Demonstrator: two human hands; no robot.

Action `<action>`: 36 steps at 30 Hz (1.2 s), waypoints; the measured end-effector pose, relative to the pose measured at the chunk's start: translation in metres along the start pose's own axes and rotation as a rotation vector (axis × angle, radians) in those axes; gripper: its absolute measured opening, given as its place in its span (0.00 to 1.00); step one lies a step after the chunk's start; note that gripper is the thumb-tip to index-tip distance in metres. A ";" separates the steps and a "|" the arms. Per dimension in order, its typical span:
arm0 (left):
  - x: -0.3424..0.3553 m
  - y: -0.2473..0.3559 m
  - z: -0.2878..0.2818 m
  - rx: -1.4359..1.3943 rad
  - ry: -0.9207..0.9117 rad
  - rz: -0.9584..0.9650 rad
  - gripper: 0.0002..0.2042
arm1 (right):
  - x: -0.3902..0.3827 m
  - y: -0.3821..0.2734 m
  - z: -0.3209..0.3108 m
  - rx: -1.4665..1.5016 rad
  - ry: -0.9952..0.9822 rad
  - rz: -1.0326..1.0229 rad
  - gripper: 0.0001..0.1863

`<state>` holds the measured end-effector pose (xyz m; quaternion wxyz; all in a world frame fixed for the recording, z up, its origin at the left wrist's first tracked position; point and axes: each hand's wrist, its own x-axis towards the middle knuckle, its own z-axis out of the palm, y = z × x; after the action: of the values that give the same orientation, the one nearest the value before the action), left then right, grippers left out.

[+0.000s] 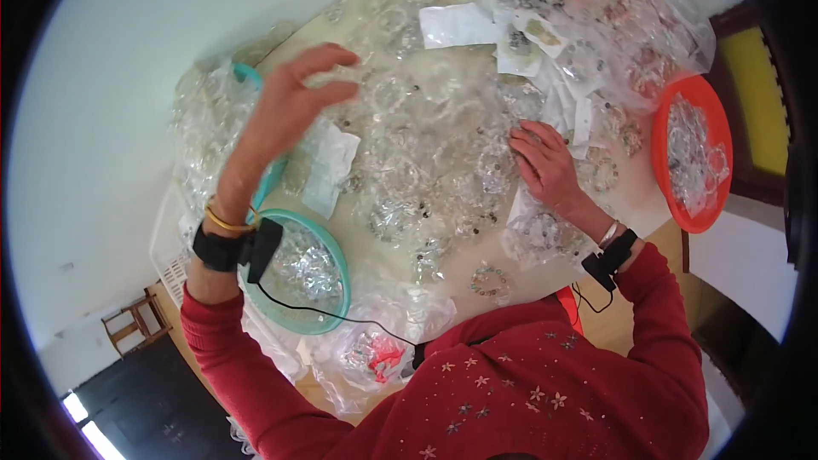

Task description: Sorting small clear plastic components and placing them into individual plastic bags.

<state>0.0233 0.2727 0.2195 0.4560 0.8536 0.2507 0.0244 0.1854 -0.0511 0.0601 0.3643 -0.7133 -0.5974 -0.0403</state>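
Observation:
A broad heap of beaded bracelets in small clear bags [426, 153] covers the pale table. My left hand [298, 98] is raised over the heap's left side, slightly smeared by motion. Its thumb and fingers are apart, and I see nothing firmly held between them. Lower on the right, my right hand [545, 162] rests at the heap's edge, fingers stretched and a little bent, touching the bags. White paper sheets [558, 106] lie just beyond it. One bracelet of coloured beads [488, 280] lies near the table's front edge.
At the left stands a teal basin [347, 277] of clear bags, with a plastic-filled heap [209, 119] behind it. An orange-red basin [658, 145] of bagged pieces sits at the right edge. Large clear sacks [639, 25] fill the far right corner; another bag [375, 349] lies by my lap.

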 end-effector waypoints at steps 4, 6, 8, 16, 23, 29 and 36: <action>0.006 -0.055 -0.089 0.684 0.477 -0.060 0.24 | 0.007 -0.009 0.003 0.006 -0.006 0.006 0.13; 0.016 -0.083 -0.104 0.878 0.568 -0.073 0.26 | 0.005 -0.008 -0.001 0.009 -0.005 -0.005 0.13; 0.035 -0.098 -0.096 1.079 0.673 -0.223 0.27 | 0.003 -0.008 -0.002 -0.018 -0.006 0.009 0.13; 0.082 -0.157 -0.143 1.014 0.209 -0.510 0.23 | 0.006 -0.006 0.006 0.016 -0.045 0.029 0.14; 0.065 -0.122 -0.112 1.189 0.553 -0.414 0.13 | 0.006 -0.001 -0.001 0.003 -0.044 0.052 0.12; 0.073 -0.113 -0.093 1.078 0.374 -0.145 0.16 | 0.006 0.000 0.005 0.013 -0.047 0.045 0.12; 0.052 -0.072 0.038 0.765 0.099 0.202 0.19 | 0.001 0.002 0.000 -0.030 -0.074 0.069 0.13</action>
<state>0.0498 0.3007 0.1307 0.0878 0.9799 0.1782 0.0152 0.1877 -0.0501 0.0601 0.3326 -0.7397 -0.5849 -0.0102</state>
